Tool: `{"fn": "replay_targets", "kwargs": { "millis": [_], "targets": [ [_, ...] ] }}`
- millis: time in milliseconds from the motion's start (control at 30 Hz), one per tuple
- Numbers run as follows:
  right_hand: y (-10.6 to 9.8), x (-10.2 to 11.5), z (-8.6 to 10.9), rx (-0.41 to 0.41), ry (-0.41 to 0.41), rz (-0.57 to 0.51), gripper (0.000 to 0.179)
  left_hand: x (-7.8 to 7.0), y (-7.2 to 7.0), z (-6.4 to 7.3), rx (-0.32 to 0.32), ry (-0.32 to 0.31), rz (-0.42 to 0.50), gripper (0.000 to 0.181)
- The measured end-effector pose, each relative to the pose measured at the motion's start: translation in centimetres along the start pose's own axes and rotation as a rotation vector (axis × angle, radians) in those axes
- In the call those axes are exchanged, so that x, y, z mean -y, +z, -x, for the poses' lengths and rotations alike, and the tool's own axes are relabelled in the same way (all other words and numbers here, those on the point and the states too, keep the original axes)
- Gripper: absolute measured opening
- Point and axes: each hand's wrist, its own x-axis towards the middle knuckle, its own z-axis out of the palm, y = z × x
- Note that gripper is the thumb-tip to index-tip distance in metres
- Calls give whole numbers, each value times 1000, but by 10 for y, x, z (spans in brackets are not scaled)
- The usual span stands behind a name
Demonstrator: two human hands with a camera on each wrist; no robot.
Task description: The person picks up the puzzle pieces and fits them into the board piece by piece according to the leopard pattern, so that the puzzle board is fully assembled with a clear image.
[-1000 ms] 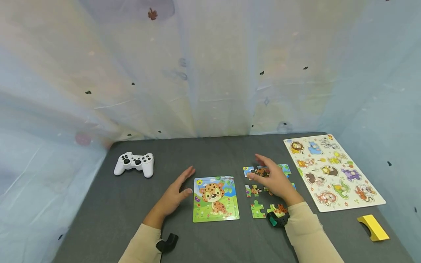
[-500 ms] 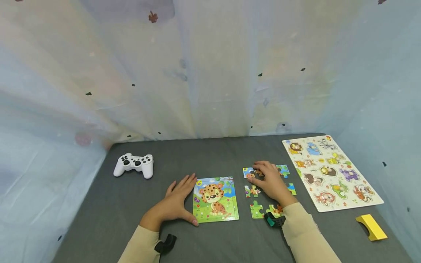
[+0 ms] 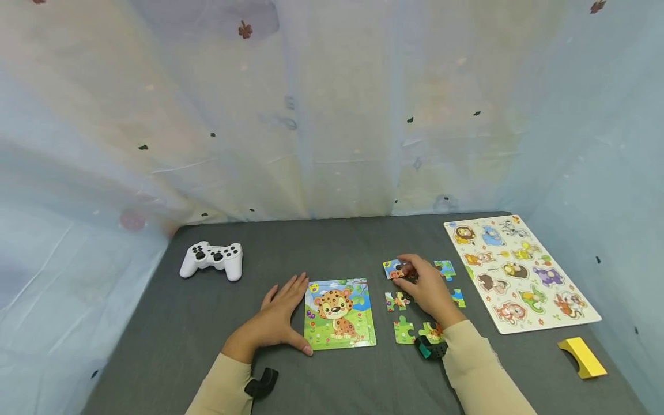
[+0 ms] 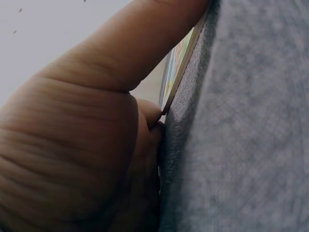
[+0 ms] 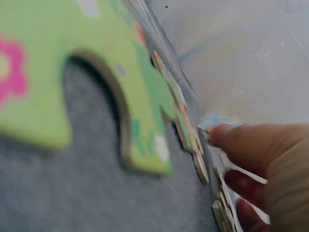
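Observation:
My right hand (image 3: pixel 426 288) pinches a jigsaw piece (image 3: pixel 392 269) with blue and spotted print at the top left of the loose pieces. In the head view that piece sits tilted. Several more pieces lie around and under the hand, among them a green one (image 3: pixel 404 331); the hand hides part of them. A large green piece (image 5: pixel 104 72) fills the near side of the right wrist view. My left hand (image 3: pixel 276 320) rests on the table with straight fingers, spread along the left edge of a square leopard picture board (image 3: pixel 339 314). Thumb and fingertips are right at its corners.
A white game controller (image 3: pixel 211 259) lies at the back left. On the right is a large animal puzzle board (image 3: pixel 510 259), with a yellow arched block (image 3: pixel 583 357) in front of it. Grey cloth (image 3: pixel 321 248) covers the table, and a pale curtain hangs behind.
My left hand has come down against the leopard board's left edge. My right hand has lowered onto the pieces and taken hold of the top-left one, which has tilted and shifted slightly.

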Motion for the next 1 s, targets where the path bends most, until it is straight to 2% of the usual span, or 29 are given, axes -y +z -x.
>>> {"fn": "replay_targets", "kwargs": {
  "millis": [133,267,400,533,667,867,1000],
  "targets": [
    [0,7,0,-18,5,-54,42,-1,-1,0,-1,-1,-6,160],
    [-2,19,1,-14,16,-97,43,-2,-1,0,2,1,-8,159],
    [-4,41,0,14,21,-162,45,-3,0,0,1,-2,-14,159],
    [0,65,-1,52,-7,-209,42,-3,-1,0,-1,-11,-22,159],
    [16,85,0,111,-21,-241,41,-2,-1,0,-1,-13,-30,159],
    [50,107,1,240,17,-258,39,-3,-1,1,1,-6,-13,158],
    [69,114,-1,273,41,-255,39,-3,-1,1,0,-9,-6,157]
  ]
}}
